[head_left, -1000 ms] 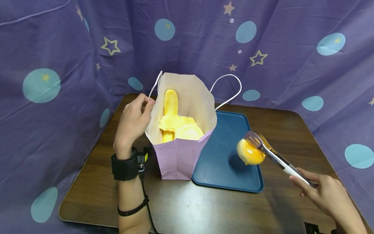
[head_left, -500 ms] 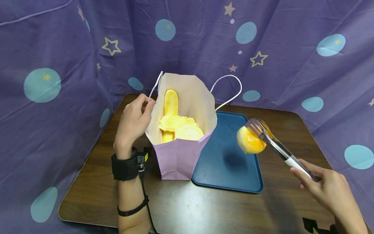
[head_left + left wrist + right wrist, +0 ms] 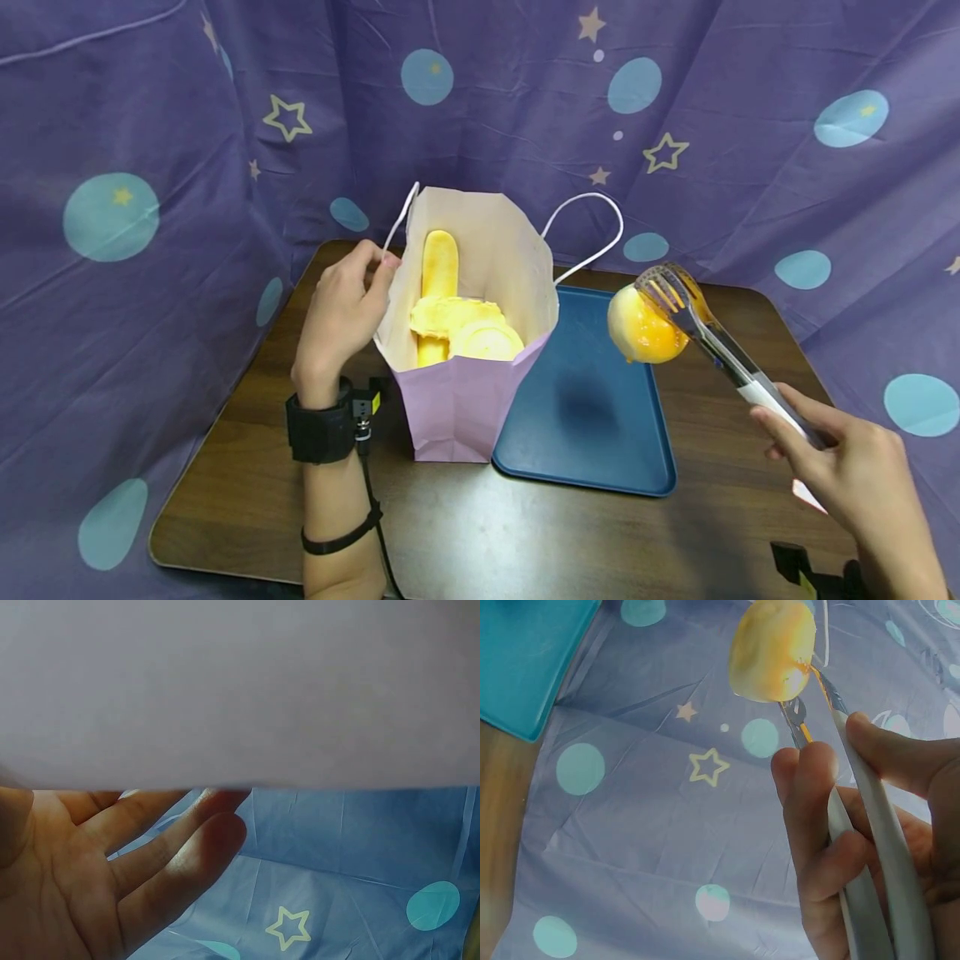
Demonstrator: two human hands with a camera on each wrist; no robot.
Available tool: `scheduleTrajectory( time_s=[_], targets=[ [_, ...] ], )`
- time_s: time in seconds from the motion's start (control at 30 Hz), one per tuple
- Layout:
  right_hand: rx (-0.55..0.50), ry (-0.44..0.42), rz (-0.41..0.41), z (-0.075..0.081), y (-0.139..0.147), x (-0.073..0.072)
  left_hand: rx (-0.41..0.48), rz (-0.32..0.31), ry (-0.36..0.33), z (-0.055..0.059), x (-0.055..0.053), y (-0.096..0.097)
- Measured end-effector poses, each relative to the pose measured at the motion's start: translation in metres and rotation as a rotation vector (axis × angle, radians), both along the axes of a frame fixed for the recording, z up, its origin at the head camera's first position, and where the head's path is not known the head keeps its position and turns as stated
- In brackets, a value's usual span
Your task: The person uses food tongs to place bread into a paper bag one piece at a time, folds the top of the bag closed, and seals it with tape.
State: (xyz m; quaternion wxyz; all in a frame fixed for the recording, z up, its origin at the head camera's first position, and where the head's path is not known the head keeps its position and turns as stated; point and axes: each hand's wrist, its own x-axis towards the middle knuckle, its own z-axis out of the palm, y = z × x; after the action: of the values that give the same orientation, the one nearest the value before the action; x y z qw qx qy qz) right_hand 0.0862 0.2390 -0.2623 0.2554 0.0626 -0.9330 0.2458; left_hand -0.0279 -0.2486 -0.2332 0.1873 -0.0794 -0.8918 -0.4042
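My right hand [image 3: 847,467] grips a pair of metal tongs [image 3: 738,367] with white handle parts. Between the tong tips hangs a round, glazed yellow bun [image 3: 645,327], held in the air above the blue tray [image 3: 600,450]. With thumb and fingertips my left hand [image 3: 341,312] pinches the left rim of an upright lilac paper bag [image 3: 457,408]. Inside the bag are several yellow pastries, one of them long [image 3: 440,262]. In the left wrist view the bag's side [image 3: 240,690] hides part of the fingers. The right wrist view has the bun [image 3: 772,652] in the tongs' tips.
White cord handles [image 3: 592,200] stand up from the bag. The tray lies right of the bag, partly behind it, on a wooden table [image 3: 420,525]. A purple curtain [image 3: 510,100] with stars hangs behind. A black cable [image 3: 378,533] runs along the left forearm.
My right hand has raised the tongs and bun above the tray; the bun's shadow has shifted left. My left hand and the bag have stayed put.
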Motion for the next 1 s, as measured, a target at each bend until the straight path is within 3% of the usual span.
scheduleTrajectory(
  time_s=[0.37,0.83,1.0],
  targets=[
    [-0.046,0.081,0.000,0.017,-0.015,-0.007,0.007,0.005,-0.008,-0.001,0.000,-0.001],
    [-0.131,0.078,-0.041,0.030,-0.036,-0.013,0.004,-0.006,0.004,0.001,0.000,-0.001],
    [-0.155,0.115,0.011,0.035,-0.047,-0.016,0.009,-0.008,0.004,0.001,0.001,-0.002]
  ],
)
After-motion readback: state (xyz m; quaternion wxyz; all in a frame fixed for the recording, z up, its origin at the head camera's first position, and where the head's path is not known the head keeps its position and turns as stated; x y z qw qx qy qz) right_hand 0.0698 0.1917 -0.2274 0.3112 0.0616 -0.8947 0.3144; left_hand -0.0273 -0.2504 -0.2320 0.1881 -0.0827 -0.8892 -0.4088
